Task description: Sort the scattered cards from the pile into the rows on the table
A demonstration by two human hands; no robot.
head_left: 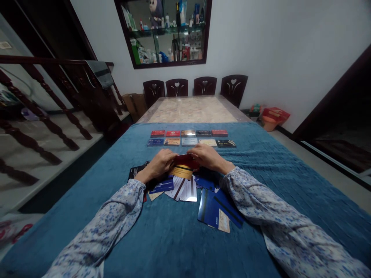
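Between my two hands is a red card point(184, 159), its upper edge raised above the pile. My left hand point(159, 164) pinches its left end, and my right hand point(209, 156) grips the right end. Just below it lies a yellow card point(182, 172) with a dark stripe. Loose cards spread around: a blue card point(162, 185), a white card point(189, 190), black cards at the left and blue striped cards point(207, 208) at the lower right. Beyond my hands, two rows of cards stand out on the cloth, among them a light blue card point(189, 142).
A blue cloth point(139, 235) covers the near part of the long table. Dark chairs point(176, 88) line its far end. A wooden railing point(55, 112) is at the left, and a red bag point(275, 114) sits on the floor at the right.
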